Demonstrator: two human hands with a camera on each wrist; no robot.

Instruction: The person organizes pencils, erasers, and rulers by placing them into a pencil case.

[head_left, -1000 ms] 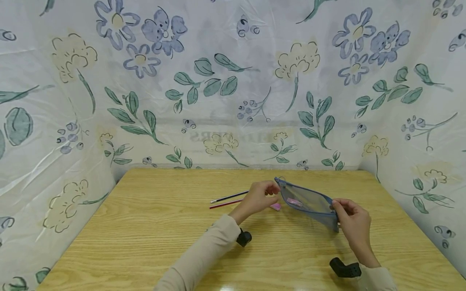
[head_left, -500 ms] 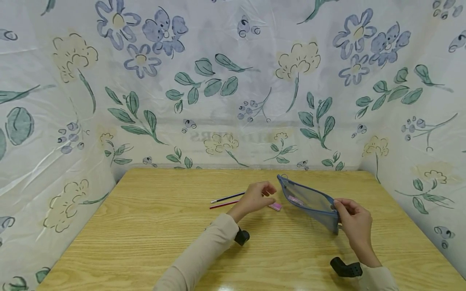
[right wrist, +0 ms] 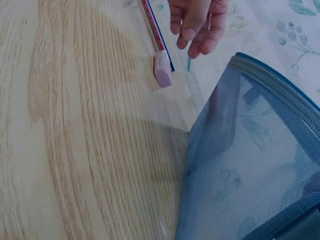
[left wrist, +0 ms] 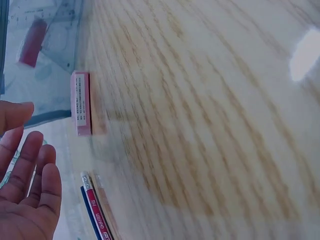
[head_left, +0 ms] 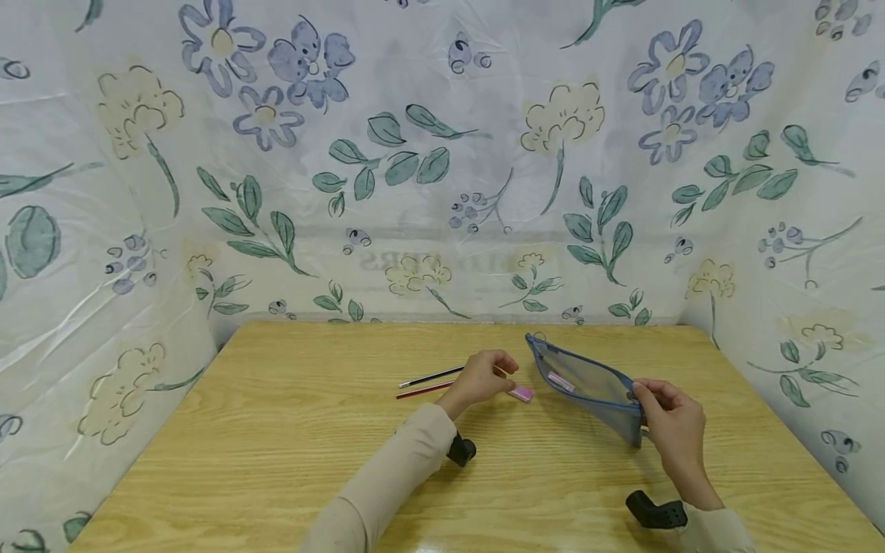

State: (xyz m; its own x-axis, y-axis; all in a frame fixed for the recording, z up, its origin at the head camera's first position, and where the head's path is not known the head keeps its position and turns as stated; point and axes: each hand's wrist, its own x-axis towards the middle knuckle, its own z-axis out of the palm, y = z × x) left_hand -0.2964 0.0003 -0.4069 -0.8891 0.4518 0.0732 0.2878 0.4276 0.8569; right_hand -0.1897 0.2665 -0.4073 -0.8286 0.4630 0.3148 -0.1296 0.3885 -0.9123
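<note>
My right hand (head_left: 674, 422) pinches the near right corner of a blue mesh zip pouch (head_left: 598, 375), whose mouth gapes. Through the mesh shows a pinkish block (head_left: 561, 382) inside. My left hand (head_left: 482, 375), its fingers loosely bent and apart, holds nothing and hovers just left of the pouch. Close by its fingertips, a pink eraser (head_left: 522, 393) with a white printed label lies on the table. Beyond the left wrist lie a dark pencil (head_left: 432, 375) and a red pencil (head_left: 425, 389), side by side and partly hidden by that hand.
The wooden table (head_left: 276, 445) runs back to a hanging floral sheet (head_left: 442, 169) that surrounds it. A black wrist camera (head_left: 461, 450) sits under the left wrist, and another black camera (head_left: 655, 511) under the right.
My left hand has drawn away from the pouch's far left corner, leftward and slightly down toward the eraser. My right hand keeps its grip on the pouch, which has barely shifted.
</note>
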